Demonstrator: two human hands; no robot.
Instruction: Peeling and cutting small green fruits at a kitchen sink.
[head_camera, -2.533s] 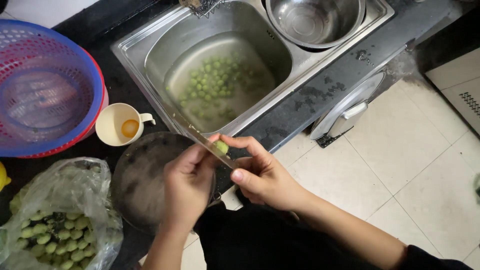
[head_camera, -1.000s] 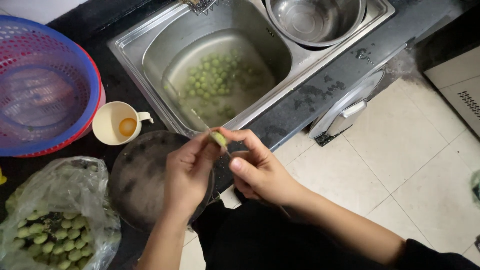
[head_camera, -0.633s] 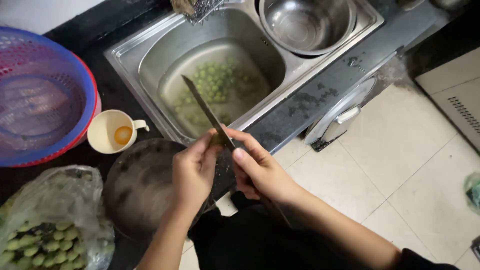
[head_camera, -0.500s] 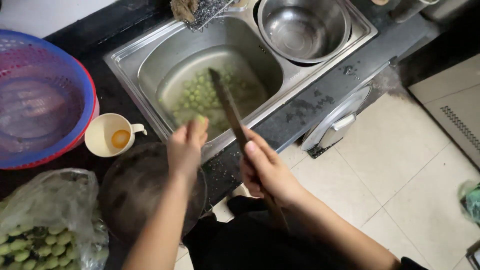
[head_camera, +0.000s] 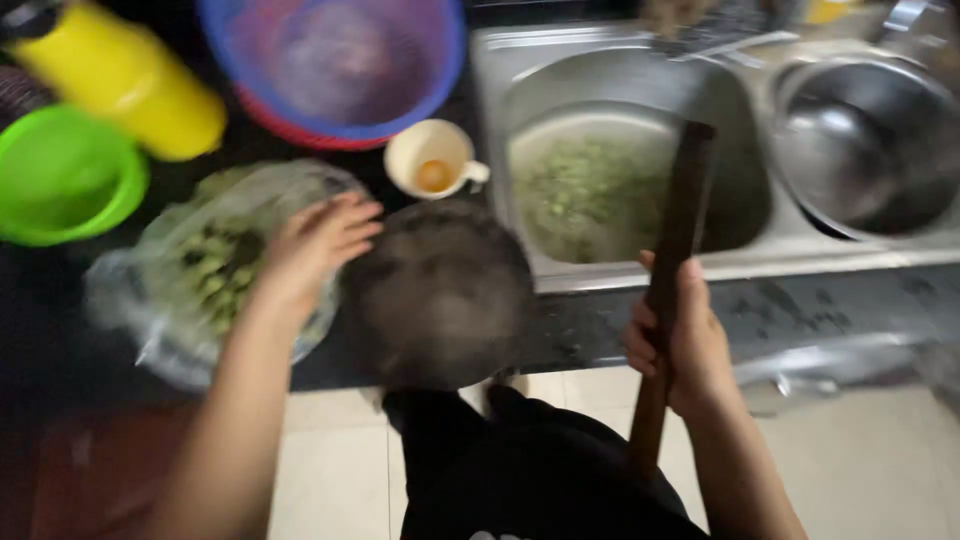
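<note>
My left hand (head_camera: 315, 245) reaches over a clear plastic bag (head_camera: 215, 265) of small green fruits on the dark counter, fingers spread, holding nothing I can see. My right hand (head_camera: 680, 335) grips a long knife (head_camera: 675, 235) by its handle, blade pointing up toward the sink (head_camera: 630, 180). The sink's left basin holds water with many green pieces floating in it. Between my hands sits a dark round pan (head_camera: 440, 290). The picture is blurred by motion.
A white cup (head_camera: 432, 160) with something orange inside stands left of the sink. Behind it is a blue and red basket (head_camera: 335, 60). A green bowl (head_camera: 65, 175) and a yellow bottle (head_camera: 125, 75) are at far left. A steel bowl (head_camera: 870, 145) fills the right basin.
My left hand left the knife and the green piece and swung left to the bag. The knife blade tipped upright. The view swung left, bringing the bowl and bottle into sight.
</note>
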